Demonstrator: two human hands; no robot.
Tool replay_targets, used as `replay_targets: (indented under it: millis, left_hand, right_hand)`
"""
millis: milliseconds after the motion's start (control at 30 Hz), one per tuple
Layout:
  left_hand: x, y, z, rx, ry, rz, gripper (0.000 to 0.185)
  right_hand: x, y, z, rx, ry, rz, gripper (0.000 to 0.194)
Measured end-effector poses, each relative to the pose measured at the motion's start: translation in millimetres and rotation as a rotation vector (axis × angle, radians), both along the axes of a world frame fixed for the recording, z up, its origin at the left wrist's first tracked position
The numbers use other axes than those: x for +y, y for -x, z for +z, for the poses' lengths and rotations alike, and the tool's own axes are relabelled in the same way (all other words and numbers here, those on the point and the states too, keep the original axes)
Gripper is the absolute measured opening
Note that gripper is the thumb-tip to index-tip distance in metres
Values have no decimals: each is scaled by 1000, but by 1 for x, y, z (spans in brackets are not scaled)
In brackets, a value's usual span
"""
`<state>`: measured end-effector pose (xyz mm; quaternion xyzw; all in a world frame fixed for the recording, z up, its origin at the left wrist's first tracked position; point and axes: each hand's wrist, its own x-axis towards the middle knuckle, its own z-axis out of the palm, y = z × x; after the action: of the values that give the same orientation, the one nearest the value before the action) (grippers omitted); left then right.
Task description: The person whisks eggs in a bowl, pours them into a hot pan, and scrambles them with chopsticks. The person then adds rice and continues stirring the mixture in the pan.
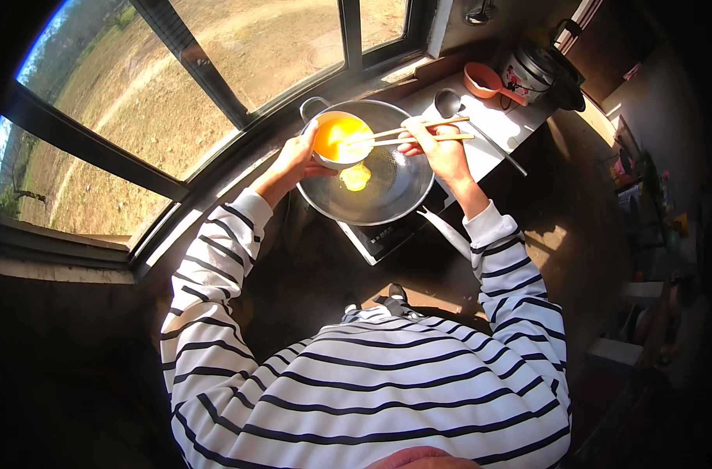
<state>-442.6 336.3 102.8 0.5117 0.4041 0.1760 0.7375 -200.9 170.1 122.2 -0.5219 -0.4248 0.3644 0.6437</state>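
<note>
My left hand grips a small white bowl of beaten egg, held tilted over a large metal wok. In my right hand is a pair of wooden chopsticks, whose tips reach into the egg at the bowl's right side. Below the bowl, a patch of yellow egg lies on the wok's patterned bottom. The wok, with a loop handle at its upper left and a long handle at its lower right, stands on a black cooktop.
A metal ladle lies on the white counter right of the wok. Farther back are an orange-red dipper and a rice cooker with a floral pattern. A window with a dark frame borders the wok on the left.
</note>
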Motion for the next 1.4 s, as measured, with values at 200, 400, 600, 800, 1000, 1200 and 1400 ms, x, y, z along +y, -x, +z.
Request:
replay_targets:
  millis: [200, 400, 600, 800, 1000, 1200, 1400]
  left_hand:
    - [4, 1, 0, 10, 26, -23, 65]
    - [-6, -1, -1, -31, -30, -11, 67]
    - [1, -3, -8, 52, 29, -62, 68]
    - [2, -17, -14, 66, -13, 12, 68]
    - [17, -38, -10, 90, -75, 5, 69]
    - [27, -45, -8, 133, -113, 56, 72]
    - [37, -35, -13, 179, -67, 129, 68]
  right_hand:
    - [-8, -9, 10, 59, 20, 10, 25]
    - [-8, -17, 8, 6, 52, -49, 26]
    - [-7, -14, 4, 36, 106, -8, 27]
    - [-1, -22, -8, 72, 86, -9, 26]
    - [14, -38, -19, 119, 45, -2, 27]
    - [37, -47, -21, 76, 49, -24, 27]
    - [50, -42, -28, 133, 111, 91, 26]
